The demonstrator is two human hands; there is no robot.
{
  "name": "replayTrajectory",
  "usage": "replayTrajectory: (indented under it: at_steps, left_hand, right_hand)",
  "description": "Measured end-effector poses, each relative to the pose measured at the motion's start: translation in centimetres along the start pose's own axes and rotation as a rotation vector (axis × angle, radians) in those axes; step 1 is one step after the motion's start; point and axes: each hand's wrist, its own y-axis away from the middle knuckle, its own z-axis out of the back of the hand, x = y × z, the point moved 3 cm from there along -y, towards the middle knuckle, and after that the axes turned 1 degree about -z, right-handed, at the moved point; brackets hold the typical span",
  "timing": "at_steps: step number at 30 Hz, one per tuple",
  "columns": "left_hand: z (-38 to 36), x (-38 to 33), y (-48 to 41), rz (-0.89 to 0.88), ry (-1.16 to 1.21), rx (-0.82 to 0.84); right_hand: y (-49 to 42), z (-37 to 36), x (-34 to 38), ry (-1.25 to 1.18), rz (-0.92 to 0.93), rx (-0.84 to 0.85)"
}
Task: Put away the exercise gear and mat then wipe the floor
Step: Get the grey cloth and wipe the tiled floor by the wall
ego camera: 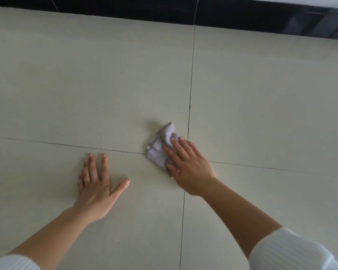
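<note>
A crumpled pale lilac cloth [160, 147] lies on the cream tiled floor [86, 84], right where the tile joints cross. My right hand [187, 168] presses flat on its near side, fingers spread over the cloth, thumb tucked against its lower edge. My left hand [98, 190] rests palm down on the bare tile to the left, fingers apart and holding nothing. Both forearms are bare, with white ribbed sleeves pushed up. No exercise gear or mat is in view.
A black skirting band [242, 18] runs along the far edge of the floor, with a white wall strip above it at the top right. Dark grout lines [191, 75] divide the floor into large tiles.
</note>
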Motion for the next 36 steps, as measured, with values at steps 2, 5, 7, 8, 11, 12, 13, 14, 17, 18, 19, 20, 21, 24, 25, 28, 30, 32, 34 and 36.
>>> replayTrajectory:
  at_steps: [2, 5, 7, 8, 11, 12, 13, 14, 17, 18, 19, 20, 21, 24, 25, 28, 30, 32, 34, 36]
  left_hand:
    - [0.6, 0.1, -1.2, -0.021, 0.010, -0.063]
    - [2.5, -0.2, -5.2, 0.013, 0.030, -0.155]
    - [3.4, -0.6, -8.1, 0.016, 0.027, -0.207]
    - [3.6, -0.9, -9.2, 0.007, 0.019, -0.239]
    - [3.1, -1.2, -10.1, -0.005, -0.007, -0.353]
    - [3.0, -1.2, -10.1, -0.006, -0.005, -0.370]
    - [2.9, -1.2, -10.1, -0.006, -0.001, -0.374]
    - [2.9, -1.2, -10.1, -0.005, -0.001, -0.375]
    - [2.9, -0.9, -10.3, -0.001, -0.006, -0.392]
    - [2.9, -0.9, -10.3, 0.000, -0.006, -0.389]
    - [2.9, -0.9, -10.2, 0.005, -0.007, -0.383]
    - [2.9, -1.0, -10.2, 0.012, -0.006, -0.379]
    - [3.0, -1.0, -10.2, 0.018, -0.006, -0.375]
    - [3.1, -0.9, -10.1, 0.026, 0.000, -0.365]
    - [3.1, -0.9, -10.0, 0.029, 0.004, -0.362]
    - [3.5, -1.1, -9.9, 0.041, 0.028, -0.352]
    - [3.7, -1.2, -9.9, 0.047, 0.042, -0.347]
    - [3.8, -1.2, -9.9, 0.046, 0.050, -0.343]
    - [3.6, -1.2, -9.9, 0.047, 0.052, -0.334]
    - [3.5, -0.9, -10.1, 0.048, 0.048, -0.340]
  right_hand:
    - [0.3, 0.4, -3.3, -0.012, -0.189, -0.010]
    - [0.0, 1.6, -7.7, -0.097, -0.430, 0.009]
    - [-0.9, 2.3, -10.1, -0.115, -0.535, 0.020]
    - [-1.6, 2.7, -11.1, -0.119, -0.578, 0.021]
    - [-4.4, 3.0, -13.6, -0.162, -0.676, 0.031]
    - [-5.6, 3.1, -14.1, -0.184, -0.699, 0.029]
    - [-6.8, 3.2, -14.6, -0.207, -0.720, 0.023]
    - [-8.1, 3.4, -14.7, -0.233, -0.736, 0.019]
    - [-11.6, 4.0, -13.6, -0.279, -0.724, -0.001]
    - [-12.6, 4.1, -12.7, -0.275, -0.680, -0.010]
    - [-13.4, 4.3, -11.3, -0.266, -0.614, -0.018]
    - [-14.0, 4.3, -9.6, -0.250, -0.532, -0.024]
    - [-14.2, 4.3, -7.7, -0.234, -0.441, -0.020]
    - [-12.0, 3.0, -1.7, -0.177, -0.151, 0.017]
    - [-10.5, 2.5, -0.1, -0.157, -0.055, 0.009]
    - [-6.1, 0.7, 1.8, -0.047, 0.184, 0.020]
    - [-5.1, 0.3, 0.5, 0.006, 0.270, 0.033]
    - [-5.9, 1.1, -2.0, 0.053, 0.223, 0.025]
    - [-7.6, 2.2, -5.3, 0.080, 0.041, 0.026]
    - [-10.0, 3.4, -8.6, 0.007, -0.218, 0.026]
